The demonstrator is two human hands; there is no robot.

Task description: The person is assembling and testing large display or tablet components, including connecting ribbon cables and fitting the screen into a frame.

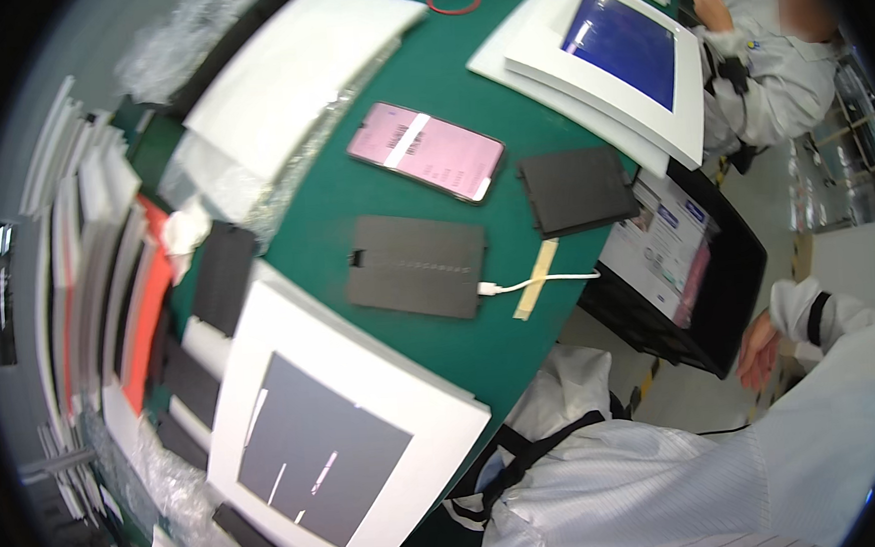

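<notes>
Hand (pixel 758 351) hangs loosely open beside black bin (pixel 729 286), holding nothing.

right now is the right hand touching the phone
No, the right hand hangs off the table edge beside a black bin, well apart from the phone lying on the green table.

Left of the right hand (pixel 758 349), a black bin (pixel 704 297) blocks the way to the green table (pixel 373 197). Beyond it, bare green shows between the dark pad (pixel 417 267) and phone (pixel 426 152).
</notes>
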